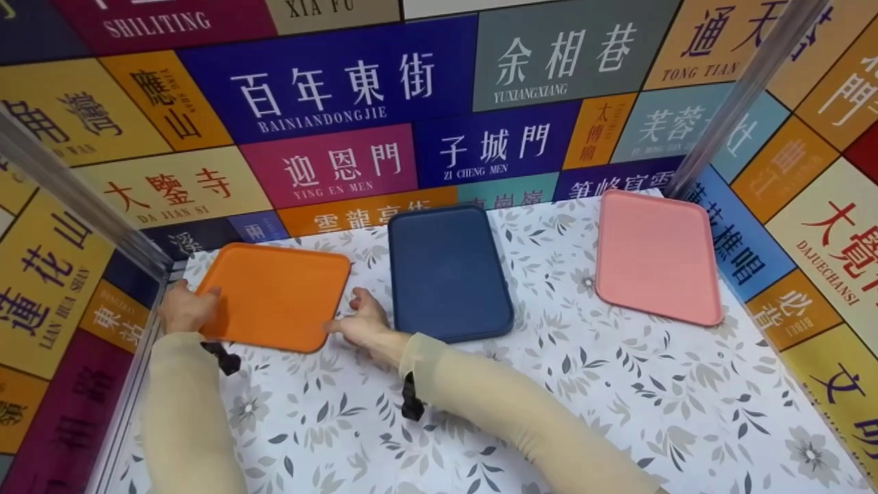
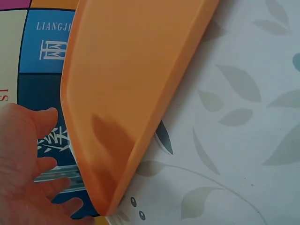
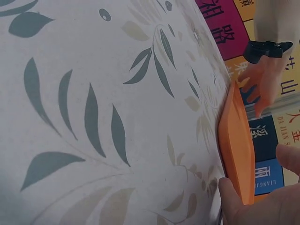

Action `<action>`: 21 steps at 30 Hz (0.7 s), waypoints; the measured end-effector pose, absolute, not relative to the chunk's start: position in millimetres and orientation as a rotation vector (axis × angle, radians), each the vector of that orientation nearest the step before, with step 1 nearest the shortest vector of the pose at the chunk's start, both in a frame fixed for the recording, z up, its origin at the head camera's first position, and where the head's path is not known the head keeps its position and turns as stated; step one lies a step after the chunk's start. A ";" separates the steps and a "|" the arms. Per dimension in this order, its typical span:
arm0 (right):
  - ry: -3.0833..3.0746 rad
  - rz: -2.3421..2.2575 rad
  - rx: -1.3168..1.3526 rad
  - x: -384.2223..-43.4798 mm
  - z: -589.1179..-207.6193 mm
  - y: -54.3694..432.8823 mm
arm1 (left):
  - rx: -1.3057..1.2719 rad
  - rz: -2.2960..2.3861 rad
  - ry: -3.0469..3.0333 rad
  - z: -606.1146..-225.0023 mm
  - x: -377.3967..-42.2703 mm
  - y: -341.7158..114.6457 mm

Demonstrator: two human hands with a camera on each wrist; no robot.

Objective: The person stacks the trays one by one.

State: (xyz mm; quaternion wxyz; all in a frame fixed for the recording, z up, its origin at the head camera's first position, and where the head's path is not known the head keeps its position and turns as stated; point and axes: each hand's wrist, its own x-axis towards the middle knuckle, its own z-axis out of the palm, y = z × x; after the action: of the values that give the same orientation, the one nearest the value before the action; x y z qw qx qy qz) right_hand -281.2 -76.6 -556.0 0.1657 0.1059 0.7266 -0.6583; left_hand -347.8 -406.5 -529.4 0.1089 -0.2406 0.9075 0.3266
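Observation:
An orange tray (image 1: 278, 295) lies at the left of the table, between the two hands. Beside its left edge is the left hand (image 1: 186, 309), fingers spread and thumb apart; in the left wrist view a gap shows between this hand (image 2: 23, 164) and the tray (image 2: 122, 75). The right hand (image 1: 365, 324) is by the tray's lower right corner. From the right wrist view, a finger of the right hand (image 3: 267, 204) reaches the tray's near end (image 3: 239, 145), its thumb held away; whether it touches cannot be told. Neither hand grips anything.
A dark blue tray (image 1: 449, 274) lies in the middle, just right of the right hand. A pink tray (image 1: 658, 257) lies farther right. The table (image 1: 617, 412) has a leaf-patterned white cover. Panels with printed signs (image 1: 329, 89) enclose its back and sides, with clear corner posts (image 1: 744, 96).

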 end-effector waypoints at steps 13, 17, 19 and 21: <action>2.030 -1.900 0.215 -280.7 -559.8 -89.4 | -0.600 1.021 2.678 -540.7 -345.9 -423.8; 1.997 -1.924 0.206 -283.8 -562.0 -87.2 | -0.579 1.015 2.660 -540.7 -345.0 -427.7; 1.977 -1.941 0.205 -285.5 -564.1 -85.6 | -0.580 1.036 2.625 -540.5 -343.7 -430.4; 1.960 -1.964 0.209 -287.2 -566.4 -84.3 | -0.570 1.052 2.601 -539.7 -342.0 -432.5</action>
State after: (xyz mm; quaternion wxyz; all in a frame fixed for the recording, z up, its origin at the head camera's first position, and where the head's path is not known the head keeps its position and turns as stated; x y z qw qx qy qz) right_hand -287.2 -84.3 -566.4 0.1786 0.0738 0.6930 -0.6945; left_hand -342.0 -432.5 -539.7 0.1389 -0.1972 0.8997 0.3638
